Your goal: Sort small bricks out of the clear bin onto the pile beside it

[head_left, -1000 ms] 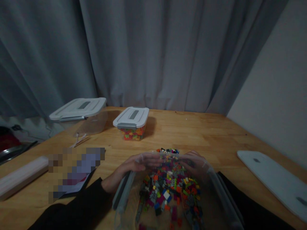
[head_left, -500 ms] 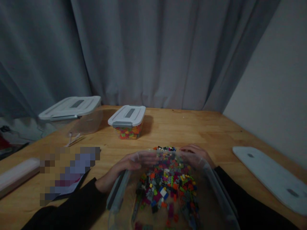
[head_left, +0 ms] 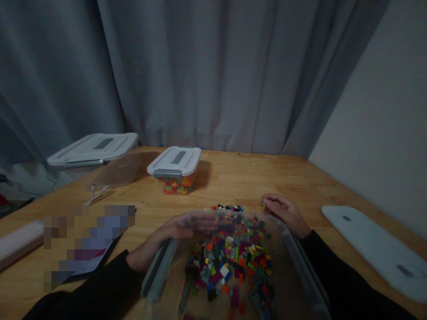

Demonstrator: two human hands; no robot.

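Observation:
In front of me is a clear plastic bin (head_left: 293, 275) with grey side latches, and many small coloured toy bricks (head_left: 230, 262) show in it or through it. A small heap of bricks (head_left: 228, 208) shows past its far edge. My left hand (head_left: 180, 226) lies at the bin's far left corner, its fingers stretched out along the far side, partly seen through the plastic. Beyond the far right corner, my right hand (head_left: 283, 213) pinches a tiny yellow-green brick (head_left: 264, 205) between thumb and fingertips.
A lidded box of colourful pieces (head_left: 176, 171) stands further back, with a larger lidded clear bin (head_left: 100, 153) to its left. A white lid (head_left: 373, 249) lies on the right. At left are a pale long box (head_left: 22, 242), a blurred-out flat item (head_left: 90, 244) and a white cable (head_left: 96, 194).
My right hand has risen and moved right, away from the bin's far edge, its fingers now closed on a small brick. My left hand stays nearly in place. The view has shifted slightly.

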